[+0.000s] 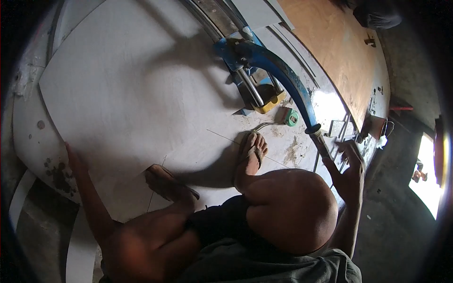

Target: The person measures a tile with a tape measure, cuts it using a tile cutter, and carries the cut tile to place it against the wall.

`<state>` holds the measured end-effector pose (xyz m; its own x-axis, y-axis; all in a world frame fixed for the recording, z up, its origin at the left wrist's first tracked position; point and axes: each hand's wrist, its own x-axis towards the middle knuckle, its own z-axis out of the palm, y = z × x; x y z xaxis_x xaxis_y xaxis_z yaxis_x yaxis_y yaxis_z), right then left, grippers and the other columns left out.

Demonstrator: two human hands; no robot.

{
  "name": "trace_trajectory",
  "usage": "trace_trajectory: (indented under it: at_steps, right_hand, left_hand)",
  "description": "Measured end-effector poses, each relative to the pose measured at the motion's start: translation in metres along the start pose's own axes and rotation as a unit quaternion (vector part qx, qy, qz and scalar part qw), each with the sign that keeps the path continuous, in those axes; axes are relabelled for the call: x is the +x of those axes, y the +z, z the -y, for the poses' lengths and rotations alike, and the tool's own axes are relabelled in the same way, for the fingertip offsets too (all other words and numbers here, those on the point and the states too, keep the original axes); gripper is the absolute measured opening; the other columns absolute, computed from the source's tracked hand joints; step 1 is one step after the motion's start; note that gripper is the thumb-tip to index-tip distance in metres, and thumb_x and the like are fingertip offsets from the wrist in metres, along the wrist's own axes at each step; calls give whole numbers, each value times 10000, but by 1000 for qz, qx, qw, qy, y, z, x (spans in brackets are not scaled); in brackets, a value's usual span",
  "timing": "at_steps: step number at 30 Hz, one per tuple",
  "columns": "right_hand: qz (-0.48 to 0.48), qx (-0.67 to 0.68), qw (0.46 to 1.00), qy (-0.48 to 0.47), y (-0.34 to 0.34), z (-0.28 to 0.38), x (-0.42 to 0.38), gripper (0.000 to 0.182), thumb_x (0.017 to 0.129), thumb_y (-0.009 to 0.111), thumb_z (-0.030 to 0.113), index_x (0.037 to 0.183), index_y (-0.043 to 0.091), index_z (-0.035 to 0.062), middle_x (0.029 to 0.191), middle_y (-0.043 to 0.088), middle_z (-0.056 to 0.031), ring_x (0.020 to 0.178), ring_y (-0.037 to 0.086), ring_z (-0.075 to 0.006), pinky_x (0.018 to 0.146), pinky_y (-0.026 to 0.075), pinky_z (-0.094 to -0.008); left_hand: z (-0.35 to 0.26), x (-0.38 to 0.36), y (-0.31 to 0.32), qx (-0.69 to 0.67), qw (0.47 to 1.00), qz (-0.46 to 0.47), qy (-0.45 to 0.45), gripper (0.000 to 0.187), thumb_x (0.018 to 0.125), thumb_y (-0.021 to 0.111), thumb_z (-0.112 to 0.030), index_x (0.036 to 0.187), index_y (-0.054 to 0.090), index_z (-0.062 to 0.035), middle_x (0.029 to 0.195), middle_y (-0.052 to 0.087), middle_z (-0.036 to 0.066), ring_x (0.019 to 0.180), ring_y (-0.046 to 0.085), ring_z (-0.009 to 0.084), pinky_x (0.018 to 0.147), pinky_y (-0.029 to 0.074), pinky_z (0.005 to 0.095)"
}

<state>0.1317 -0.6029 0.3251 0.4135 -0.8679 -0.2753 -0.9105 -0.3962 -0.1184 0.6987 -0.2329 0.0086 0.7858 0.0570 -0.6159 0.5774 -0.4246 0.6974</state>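
Observation:
A large pale tile lies in front of me, its left edge meeting my left hand. That hand grips the edge, with part of the fingers hidden. Over the tile's right side stands a manual tile cutter with metal rails, a blue body and a yellow foot. Its long curved blue handle slopes down towards me and ends in a worn grip. Beside this grip is my right hand, fingers spread apart and not wrapped around it.
A green tape measure sits on the stained floor near my sandalled foot. Beyond the cutter lies a large brown board. Thin strips lie by the cutter, and a dark bundle is at the top right.

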Motion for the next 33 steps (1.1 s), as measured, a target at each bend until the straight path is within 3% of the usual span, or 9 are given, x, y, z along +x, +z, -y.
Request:
trace_trajectory:
  at_steps: [1,6,12,13,14,16,19,30,33]
  right_hand:
    - [123,146,977,94,7,-5,-4,256,733,711,98,958,649,-5,814,604,-116,759,586,-225,677,449,-326]
    - [431,536,726,-27,97,-21,-11,381,810,636,230,1100,563,-7,1043,572,-148,925,574,-244,795,458,-358]
    - [451,799,398,-2,274,48,30,688,838,627,437,1334,423,6,1302,492,-190,1114,536,-277,917,450,-396]
    - [416,810,409,-51,286,56,35,681,890,569,433,1376,340,15,1331,454,-183,1153,508,-286,936,445,-428]
    - [431,740,516,32,306,63,47,554,930,528,366,1316,398,-9,1301,474,-177,1144,516,-281,924,456,-428]
    - [409,734,543,-10,326,58,46,418,960,489,298,1227,469,-22,1255,513,-165,1107,544,-275,891,480,-414]
    - [382,681,623,40,299,76,48,364,969,479,258,1171,499,-45,1124,578,-165,1033,589,-262,846,518,-391]
    - [256,745,600,140,290,84,73,219,951,511,186,1033,510,-17,991,592,-146,935,619,-259,770,538,-382]
    - [223,719,641,152,304,80,75,225,945,517,177,1046,521,-24,967,595,-141,926,618,-256,768,537,-372]
  left_hand:
    - [1,2,-2,-1,1000,-9,-6,783,872,495,-560,1404,328,-11,1401,388,152,1249,409,287,1053,308,404]
    - [2,12,-3,-21,999,-23,-25,796,845,546,-568,1384,374,-8,1371,427,127,1232,429,261,1045,321,380]
    - [48,83,-38,-20,992,73,101,770,872,489,-575,1364,393,10,1347,446,181,1181,464,313,1021,336,439]
    - [27,74,-39,6,995,30,90,779,860,505,-582,1352,411,15,1327,465,167,1158,475,293,1006,348,424]
    - [14,42,-24,31,997,-13,75,789,848,522,-590,1339,428,21,1307,484,154,1136,486,274,992,360,410]
    - [1,7,-5,64,995,-66,34,810,827,549,-604,1319,454,32,1278,511,137,1103,503,248,970,380,389]
    - [23,51,-18,34,998,-48,-16,846,804,574,-619,1305,460,54,1275,513,150,1097,511,253,961,390,389]
    - [22,19,19,-75,997,-33,14,814,826,560,-599,1361,411,-4,1374,433,144,1218,437,270,1034,325,393]
    - [33,23,16,-44,998,-31,9,775,851,530,-588,1385,390,-44,1396,415,124,1243,417,266,1048,307,394]
